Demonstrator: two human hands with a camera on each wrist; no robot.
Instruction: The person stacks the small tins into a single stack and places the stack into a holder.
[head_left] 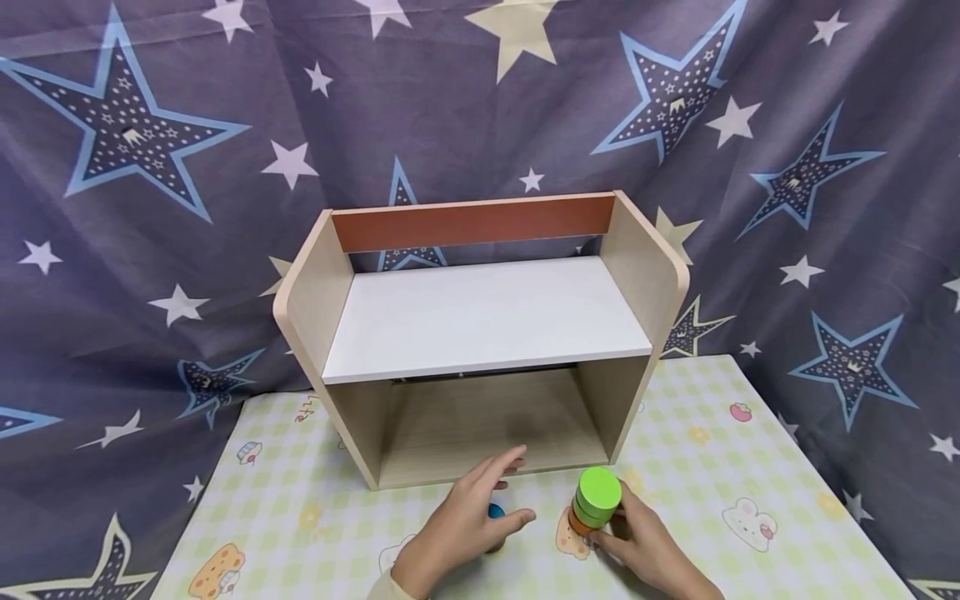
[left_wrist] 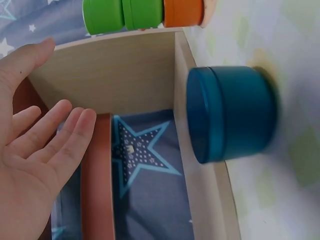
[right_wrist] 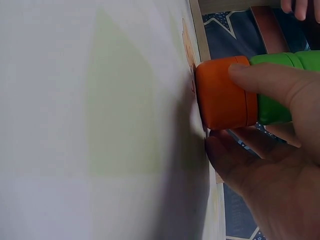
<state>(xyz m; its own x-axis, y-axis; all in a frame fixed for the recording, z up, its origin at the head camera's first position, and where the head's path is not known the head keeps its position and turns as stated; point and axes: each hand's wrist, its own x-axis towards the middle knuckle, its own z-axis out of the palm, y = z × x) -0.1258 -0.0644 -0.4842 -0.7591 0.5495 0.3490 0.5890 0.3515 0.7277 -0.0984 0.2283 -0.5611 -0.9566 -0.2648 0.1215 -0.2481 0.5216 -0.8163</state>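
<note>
A small orange round tin (right_wrist: pixel 220 97) stands on the table with a green round tin (head_left: pixel 599 492) stacked on it, just in front of the shelf's right side. My right hand (head_left: pixel 651 546) grips this stack low down from the right, its thumb and fingers about the orange tin. To the left, a blue round tin (left_wrist: pixel 237 115) stands upright on the tablecloth. Over and beside it is my left hand (head_left: pixel 467 518), fingers extended and thumb spread, holding nothing. In the left wrist view a gap shows between that hand and the blue tin. The head view shows the blue tin mostly hidden.
A wooden two-level shelf (head_left: pixel 487 317) with a white upper board and a reddish-brown back rail stands behind the hands. Beneath lies a green checked tablecloth (head_left: pixel 720 450) with cartoon prints. A dark curtain with stars (head_left: pixel 465 100) hangs behind and at the sides.
</note>
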